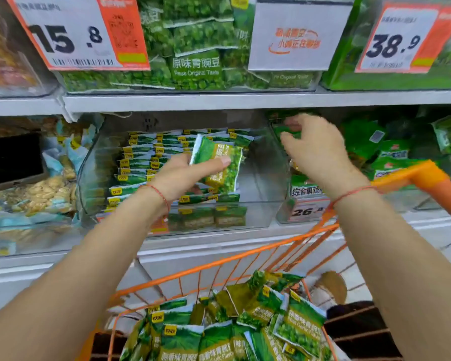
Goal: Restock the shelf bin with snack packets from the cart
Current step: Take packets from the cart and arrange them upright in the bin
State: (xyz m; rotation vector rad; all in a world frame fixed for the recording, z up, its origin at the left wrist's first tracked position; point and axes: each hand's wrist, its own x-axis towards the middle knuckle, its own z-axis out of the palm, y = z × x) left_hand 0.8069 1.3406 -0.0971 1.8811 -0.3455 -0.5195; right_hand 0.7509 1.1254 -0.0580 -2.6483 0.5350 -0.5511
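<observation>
At shelf bin: clear bin (266,178) holds stacked packets; left hand (182,175) pinches snack packet (219,162) above them
Right hand (315,149): fingers curled on green packet (288,131); blurred
Below hands: cart (219,261) with more packets

Right hand (314,149) blurred; its grasp unclear.

The left hand (182,178) holds a snack packet (218,160) over the clear shelf bin (261,212). Right of that grip the bin stands bare; left and behind it, rows of packets (143,162) fill the space. Above the grip, the upper shelf edge (193,102) limits headroom.
</observation>
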